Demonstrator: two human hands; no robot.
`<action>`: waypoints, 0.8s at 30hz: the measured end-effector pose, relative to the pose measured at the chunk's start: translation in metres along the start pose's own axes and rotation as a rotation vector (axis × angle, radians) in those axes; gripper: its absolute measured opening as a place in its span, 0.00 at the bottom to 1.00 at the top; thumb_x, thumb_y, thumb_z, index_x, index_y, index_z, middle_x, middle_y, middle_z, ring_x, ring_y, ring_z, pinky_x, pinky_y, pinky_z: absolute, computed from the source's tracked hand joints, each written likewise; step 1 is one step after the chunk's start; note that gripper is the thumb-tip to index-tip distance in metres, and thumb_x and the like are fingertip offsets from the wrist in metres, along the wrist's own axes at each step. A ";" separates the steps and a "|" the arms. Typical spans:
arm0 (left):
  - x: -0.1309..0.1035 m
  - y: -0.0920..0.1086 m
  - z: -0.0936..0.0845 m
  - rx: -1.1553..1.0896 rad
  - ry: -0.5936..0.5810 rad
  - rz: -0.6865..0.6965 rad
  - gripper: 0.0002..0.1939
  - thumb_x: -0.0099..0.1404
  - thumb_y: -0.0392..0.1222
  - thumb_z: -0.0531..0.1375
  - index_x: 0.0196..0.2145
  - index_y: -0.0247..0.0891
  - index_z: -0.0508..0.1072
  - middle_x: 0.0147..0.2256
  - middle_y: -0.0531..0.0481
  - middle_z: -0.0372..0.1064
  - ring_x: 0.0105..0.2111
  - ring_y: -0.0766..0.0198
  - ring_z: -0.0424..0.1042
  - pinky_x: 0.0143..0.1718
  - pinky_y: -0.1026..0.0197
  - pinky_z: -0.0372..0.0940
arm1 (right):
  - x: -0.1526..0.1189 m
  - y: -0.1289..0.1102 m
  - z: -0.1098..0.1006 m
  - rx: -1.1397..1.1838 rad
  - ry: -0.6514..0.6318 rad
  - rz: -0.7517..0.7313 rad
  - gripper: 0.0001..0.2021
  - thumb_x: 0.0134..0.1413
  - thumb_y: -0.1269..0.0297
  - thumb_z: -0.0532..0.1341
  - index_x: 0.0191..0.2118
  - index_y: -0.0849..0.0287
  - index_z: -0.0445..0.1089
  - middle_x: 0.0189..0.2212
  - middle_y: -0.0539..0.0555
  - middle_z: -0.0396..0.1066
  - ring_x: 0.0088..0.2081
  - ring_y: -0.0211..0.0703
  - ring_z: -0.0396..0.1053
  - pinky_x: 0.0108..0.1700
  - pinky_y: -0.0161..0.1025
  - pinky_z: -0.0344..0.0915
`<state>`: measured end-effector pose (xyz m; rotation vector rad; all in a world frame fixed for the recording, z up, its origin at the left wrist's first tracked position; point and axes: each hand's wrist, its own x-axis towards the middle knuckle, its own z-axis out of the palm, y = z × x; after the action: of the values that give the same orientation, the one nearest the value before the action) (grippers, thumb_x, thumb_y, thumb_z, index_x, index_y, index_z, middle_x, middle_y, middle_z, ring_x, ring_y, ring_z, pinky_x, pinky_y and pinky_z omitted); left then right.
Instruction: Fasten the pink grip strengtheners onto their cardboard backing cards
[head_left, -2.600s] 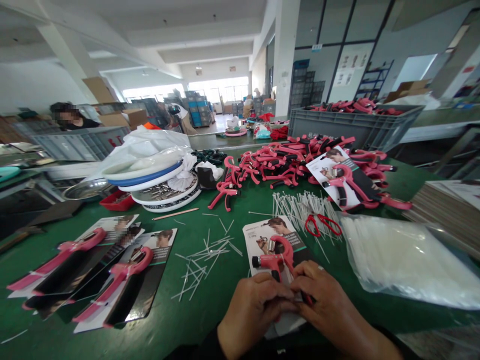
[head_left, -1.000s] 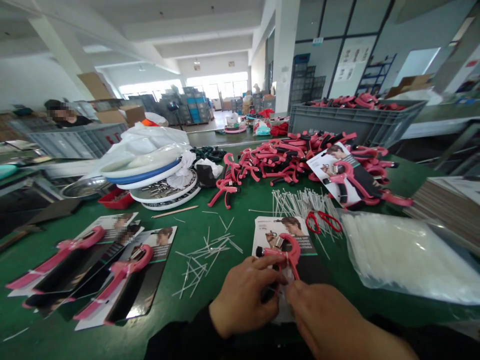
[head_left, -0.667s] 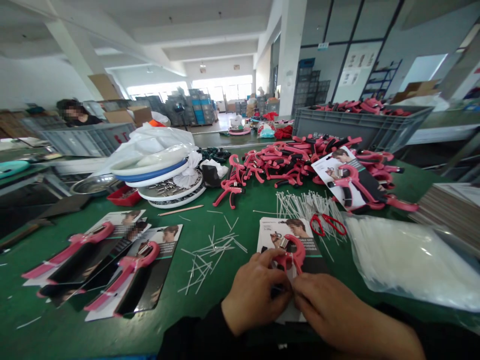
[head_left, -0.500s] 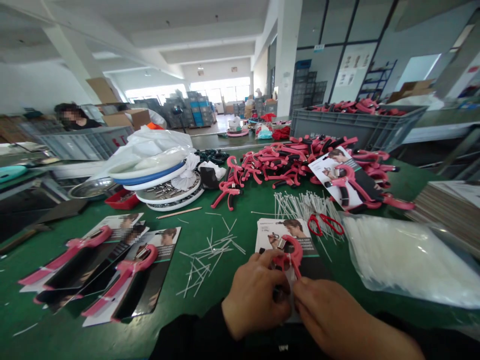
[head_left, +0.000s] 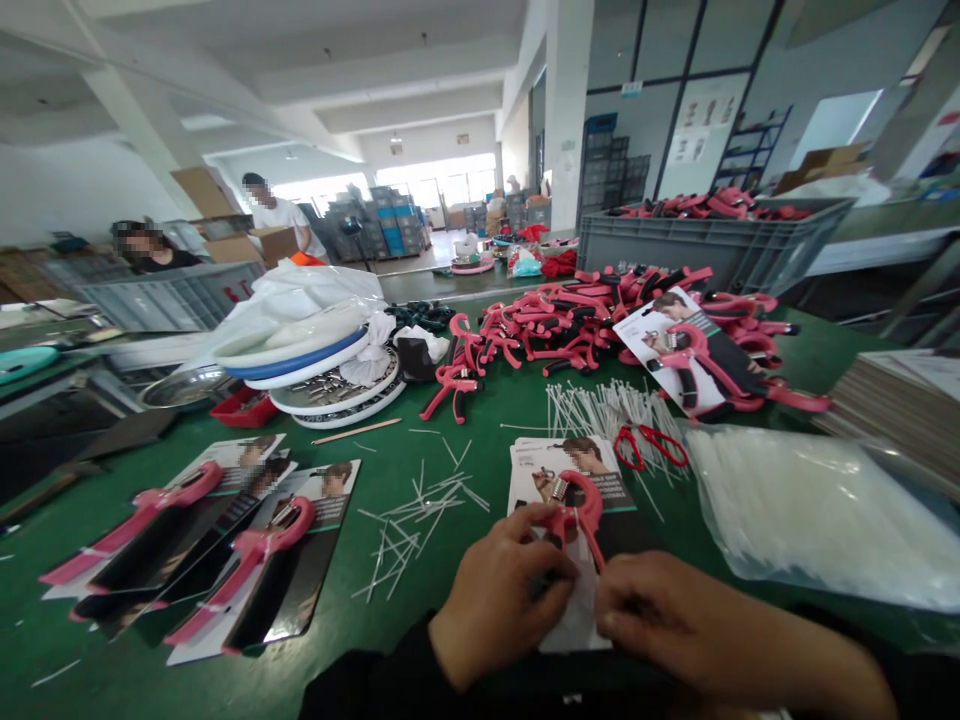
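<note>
Pink at its curved top, a spring hand gripper (head_left: 591, 508) lies on a printed backing card (head_left: 531, 480) on the green worktable (head_left: 495, 412). The left hand (head_left: 506, 590) grasps its handle; the right hand (head_left: 667, 610) curls beside its lower right, grip hidden. Red-handled scissors (head_left: 639, 433) rest among white cable ties (head_left: 577, 410) beyond.

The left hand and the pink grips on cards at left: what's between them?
In the head view, scattered white strips lie on the green tabletop between the left hand and carded grips.
</note>
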<state>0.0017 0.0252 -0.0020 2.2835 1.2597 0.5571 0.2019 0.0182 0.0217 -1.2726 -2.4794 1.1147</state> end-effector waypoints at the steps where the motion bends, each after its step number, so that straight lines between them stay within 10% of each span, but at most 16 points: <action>1: -0.002 -0.001 0.001 -0.025 0.009 -0.012 0.09 0.58 0.40 0.58 0.36 0.50 0.75 0.54 0.53 0.62 0.51 0.59 0.64 0.51 0.57 0.60 | 0.000 0.009 -0.010 0.071 0.006 0.020 0.13 0.57 0.59 0.52 0.29 0.60 0.69 0.25 0.52 0.71 0.27 0.39 0.68 0.28 0.32 0.61; 4: -0.008 0.001 0.007 -0.057 0.099 -0.142 0.15 0.57 0.41 0.58 0.43 0.50 0.72 0.55 0.50 0.61 0.51 0.57 0.65 0.51 0.55 0.61 | 0.006 0.050 -0.041 -0.198 0.460 0.346 0.21 0.60 0.52 0.43 0.32 0.58 0.68 0.24 0.52 0.71 0.23 0.39 0.67 0.26 0.34 0.61; 6: -0.011 0.006 0.012 -0.062 0.155 -0.227 0.20 0.56 0.40 0.58 0.48 0.50 0.69 0.56 0.48 0.58 0.52 0.55 0.64 0.51 0.52 0.61 | 0.015 0.080 -0.058 -0.344 0.542 0.456 0.16 0.58 0.56 0.48 0.35 0.60 0.68 0.31 0.57 0.72 0.32 0.47 0.70 0.34 0.40 0.63; 11: -0.013 0.018 0.020 -0.002 0.174 -0.282 0.21 0.59 0.37 0.55 0.49 0.52 0.67 0.59 0.49 0.54 0.52 0.52 0.63 0.49 0.49 0.63 | 0.036 0.122 -0.070 -0.566 0.455 0.555 0.15 0.54 0.59 0.56 0.40 0.67 0.68 0.38 0.66 0.70 0.43 0.58 0.67 0.43 0.48 0.61; 24: -0.012 0.004 0.017 -0.211 0.177 -0.169 0.14 0.63 0.42 0.54 0.45 0.46 0.73 0.49 0.47 0.66 0.48 0.59 0.66 0.50 0.58 0.61 | 0.065 0.123 -0.077 -0.591 0.329 0.717 0.13 0.59 0.60 0.56 0.47 0.61 0.65 0.45 0.56 0.67 0.42 0.44 0.68 0.43 0.47 0.66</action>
<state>0.0076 0.0091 -0.0144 1.9683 1.3902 0.8036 0.2726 0.1547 -0.0189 -2.3935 -2.1973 0.1630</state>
